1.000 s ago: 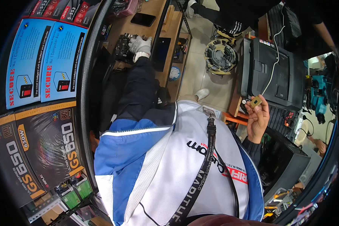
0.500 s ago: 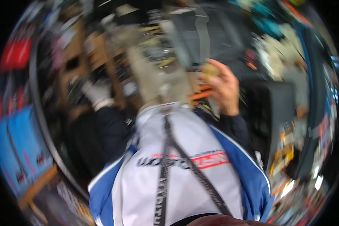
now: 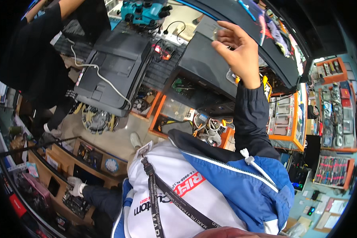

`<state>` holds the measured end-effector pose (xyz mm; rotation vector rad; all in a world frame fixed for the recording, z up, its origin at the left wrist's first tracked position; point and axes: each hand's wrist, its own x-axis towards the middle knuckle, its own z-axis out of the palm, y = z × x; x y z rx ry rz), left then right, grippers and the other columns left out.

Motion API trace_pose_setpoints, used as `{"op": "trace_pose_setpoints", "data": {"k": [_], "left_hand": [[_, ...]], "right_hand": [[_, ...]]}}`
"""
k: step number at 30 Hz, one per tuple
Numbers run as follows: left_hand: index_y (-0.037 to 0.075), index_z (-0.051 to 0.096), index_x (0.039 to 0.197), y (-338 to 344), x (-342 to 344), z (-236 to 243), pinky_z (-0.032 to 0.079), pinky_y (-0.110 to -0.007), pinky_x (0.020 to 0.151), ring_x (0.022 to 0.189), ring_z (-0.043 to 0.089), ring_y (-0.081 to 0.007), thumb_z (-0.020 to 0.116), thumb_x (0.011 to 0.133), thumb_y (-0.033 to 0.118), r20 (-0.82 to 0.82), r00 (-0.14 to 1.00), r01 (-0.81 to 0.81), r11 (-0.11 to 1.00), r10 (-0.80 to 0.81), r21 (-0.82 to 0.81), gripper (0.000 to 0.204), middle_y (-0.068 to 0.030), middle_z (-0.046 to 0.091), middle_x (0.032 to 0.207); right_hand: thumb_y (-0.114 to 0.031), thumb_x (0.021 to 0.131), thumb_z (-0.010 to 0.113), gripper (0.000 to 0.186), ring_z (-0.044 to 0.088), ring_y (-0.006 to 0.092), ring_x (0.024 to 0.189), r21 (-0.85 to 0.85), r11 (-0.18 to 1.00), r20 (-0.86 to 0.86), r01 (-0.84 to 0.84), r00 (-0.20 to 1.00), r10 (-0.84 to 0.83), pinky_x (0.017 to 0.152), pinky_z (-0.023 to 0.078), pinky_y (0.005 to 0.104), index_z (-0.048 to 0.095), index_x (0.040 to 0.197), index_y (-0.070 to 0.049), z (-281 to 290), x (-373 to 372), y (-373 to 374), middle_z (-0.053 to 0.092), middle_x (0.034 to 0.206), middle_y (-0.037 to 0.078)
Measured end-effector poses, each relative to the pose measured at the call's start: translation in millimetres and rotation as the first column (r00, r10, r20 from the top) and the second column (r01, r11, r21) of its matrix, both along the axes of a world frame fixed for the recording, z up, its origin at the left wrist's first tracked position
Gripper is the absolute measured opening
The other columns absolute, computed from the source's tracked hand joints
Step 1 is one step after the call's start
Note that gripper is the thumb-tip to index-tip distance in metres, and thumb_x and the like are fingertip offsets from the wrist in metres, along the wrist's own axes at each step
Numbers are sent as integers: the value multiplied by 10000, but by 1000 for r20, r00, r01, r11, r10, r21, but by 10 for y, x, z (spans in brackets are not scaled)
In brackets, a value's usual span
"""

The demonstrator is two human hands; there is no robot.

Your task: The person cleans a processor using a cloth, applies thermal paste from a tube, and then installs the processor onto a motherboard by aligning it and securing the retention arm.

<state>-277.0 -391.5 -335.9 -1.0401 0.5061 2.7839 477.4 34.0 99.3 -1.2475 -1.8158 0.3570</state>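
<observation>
My right hand (image 3: 240,45) is bare and raised at the upper right, above a dark computer case (image 3: 206,59). Its thumb and index finger curve toward each other around a small translucent thing that I cannot make out, while the other fingers curl in. Down at the lower left, my left hand (image 3: 77,186) wears a whitish glove. It lies against the edge of a dark circuit board (image 3: 76,204) on a brown wooden surface. Its fingers are too small in the picture to show whether they grip the board.
A black printer (image 3: 111,75) with a white cable over it stands left of the computer case. A co-worker in black (image 3: 31,59) is at the far left. A teal microscope (image 3: 144,12) stands at the back. Orange-edged display cases (image 3: 295,119) line the right, and a round stool (image 3: 97,119) sits below the printer.
The view has swung right and sharpened. My right hand has risen to over the computer case; the yellowish round thing it held is hard to see now. My left hand stays by the board.
</observation>
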Motion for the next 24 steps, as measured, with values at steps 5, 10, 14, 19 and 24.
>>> {"op": "trace_pose_setpoints", "data": {"k": [5,10,14,19,24], "left_hand": [[58,467,1629,16,-29,169,516,-554,1159,1486,552,-314,671,1029,437,-50,999,14,1000,-15,-23,739,-120,535,1658],[111,490,1621,-69,-80,130,524,-555,1149,1483,557,-317,690,1025,448,-96,995,-1,1000,-2,-31,713,-98,539,1659],[162,588,1525,-58,-180,211,583,-552,1063,1358,657,-314,710,1004,450,-53,997,-57,996,53,-67,608,-77,641,1549],[153,648,1441,50,-110,234,617,-546,993,1250,712,-315,750,915,488,56,990,-126,986,133,-111,632,-88,703,1443],[147,577,1512,-35,-110,114,540,-547,1102,1375,630,-290,738,881,407,-5,993,-118,993,118,-10,701,-88,638,1529]], "right_hand": [[16,968,766,448,773,195,1049,-92,990,-555,-105,831,37,955,617,300,668,1405,38,241,565,34,774,1172,158],[21,954,766,536,768,249,1110,-148,983,-649,-109,760,-13,1007,596,319,541,1435,90,-294,477,-10,765,1213,200],[78,885,803,532,762,232,1118,-232,967,-689,-105,720,-87,1022,592,330,601,1377,89,-727,382,-88,767,1235,187],[110,857,806,526,748,220,1140,-242,970,-605,-36,787,-122,1012,602,322,604,1343,94,-992,222,-172,755,1274,190],[83,824,842,556,752,219,1118,-272,962,-455,38,876,-163,981,613,324,613,1331,100,-1085,170,-122,767,1246,193]]}}
